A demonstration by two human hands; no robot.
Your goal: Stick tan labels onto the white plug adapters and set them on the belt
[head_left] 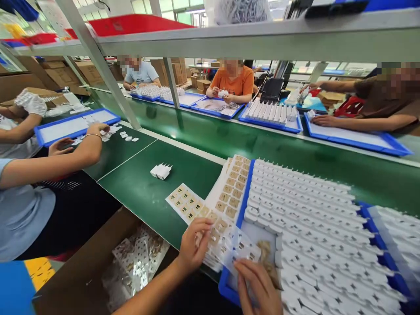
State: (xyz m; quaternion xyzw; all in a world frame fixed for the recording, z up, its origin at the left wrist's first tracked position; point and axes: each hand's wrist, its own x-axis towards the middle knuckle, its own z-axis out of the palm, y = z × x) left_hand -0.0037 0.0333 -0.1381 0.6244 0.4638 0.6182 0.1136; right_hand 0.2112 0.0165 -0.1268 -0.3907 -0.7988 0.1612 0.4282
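A clear plastic sheet (244, 246) with small dark-marked stickers stretches between my two hands, over the front corner of a blue-rimmed tray (226, 284). My left hand (196, 243) is closed at its left end. At its lower right edge, my right hand (257, 284) pinches it between thumb and fingers. Under and beyond my left hand lie sticker sheets (185, 203) with tan squares, and more tan-patterned sheets (233, 186) lean along the tray's left side. Rows of white plastic parts (305, 218) fill most of the tray. Crumpled tan material (267, 258) lies near my right hand.
Two joined white pronged parts (161, 171) lie on the green table (144, 192). Below the front edge, a cardboard box (82, 271) holds discarded sheets. Left, a co-worker's arm (65, 157) reaches across loose white pieces. Overhead runs a shelf (229, 43); several people work opposite.
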